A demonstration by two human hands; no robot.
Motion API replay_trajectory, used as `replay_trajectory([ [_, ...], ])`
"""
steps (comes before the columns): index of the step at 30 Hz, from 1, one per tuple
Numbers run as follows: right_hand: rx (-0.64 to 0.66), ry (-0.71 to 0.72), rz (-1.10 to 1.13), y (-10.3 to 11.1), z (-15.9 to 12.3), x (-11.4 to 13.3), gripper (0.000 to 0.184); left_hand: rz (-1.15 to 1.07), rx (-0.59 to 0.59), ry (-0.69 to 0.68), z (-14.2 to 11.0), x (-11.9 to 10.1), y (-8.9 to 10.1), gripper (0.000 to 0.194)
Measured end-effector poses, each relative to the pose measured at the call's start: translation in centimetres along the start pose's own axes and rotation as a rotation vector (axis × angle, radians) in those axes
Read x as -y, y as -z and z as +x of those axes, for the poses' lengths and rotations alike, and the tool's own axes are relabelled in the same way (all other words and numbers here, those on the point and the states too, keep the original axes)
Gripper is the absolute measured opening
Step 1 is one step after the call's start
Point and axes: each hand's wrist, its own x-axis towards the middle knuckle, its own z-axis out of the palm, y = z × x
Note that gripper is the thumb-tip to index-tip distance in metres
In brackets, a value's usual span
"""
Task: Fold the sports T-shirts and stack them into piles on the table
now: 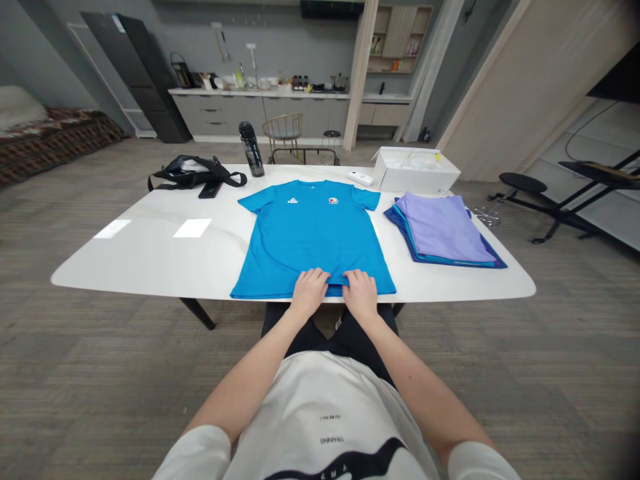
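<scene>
A blue T-shirt (315, 233) lies spread face up on the white table (140, 260), its collar away from me and its hem along the near edge. Two small chest logos show on it. My left hand (311, 290) and my right hand (360, 291) are side by side at the middle of the hem. Both have their fingers curled over the fabric, which is slightly lifted and bunched between them. My thumbs are hidden underneath.
Right of the shirt is a stack of folded clothes (447, 230), purple on top. Behind it stand a white box (416, 172) and a small white device (361, 178). At the back left are a black bag (187, 173), a phone (210, 191) and a dark bottle (251, 150).
</scene>
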Motion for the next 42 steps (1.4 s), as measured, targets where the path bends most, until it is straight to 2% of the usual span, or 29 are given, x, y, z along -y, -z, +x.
replay_trajectory([
  [4,-0.04,-0.102,-0.094,0.7,-0.6,-2.9,0.031,0.111,-0.034,0.165,-2.4,2.7,1.2,0.04],
  [11,-0.033,-0.255,-0.215,2.7,-3.2,-9.6,0.029,0.274,-0.097,0.5,-8.1,10.4,4.0,0.045],
  [15,-0.036,-0.273,-0.198,2.8,-3.9,-11.2,0.027,0.277,-0.139,0.627,-10.1,13.8,5.1,0.045],
  [18,-0.044,-0.255,-0.166,2.8,-4.0,-11.6,0.025,0.187,-0.186,0.617,-11.2,15.4,5.5,0.042],
  [23,-0.088,-0.264,-0.084,2.6,-4.1,-12.3,0.02,0.099,-0.262,0.579,-12.1,17.0,5.8,0.037],
  [25,-0.097,-0.239,-0.057,2.5,-4.1,-12.7,0.018,0.079,-0.24,0.569,-12.4,17.5,5.8,0.035],
  [29,-0.058,-0.104,-0.046,2.5,-4.6,-13.4,0.015,0.034,-0.146,0.453,-13.3,18.1,5.9,0.034],
  [34,-0.065,-0.008,-0.038,2.6,-5.4,-13.8,0.016,0.038,-0.169,0.364,-14.5,18.0,6.2,0.033],
  [39,-0.063,-0.021,-0.082,3.6,-5.9,-13.8,0.019,0.188,-0.134,0.342,-15.4,17.4,7.1,0.028],
  [42,-0.092,-0.045,-0.049,4.3,-5.4,-13.3,0.02,0.192,-0.168,0.342,-14.9,16.8,7.6,0.024],
])
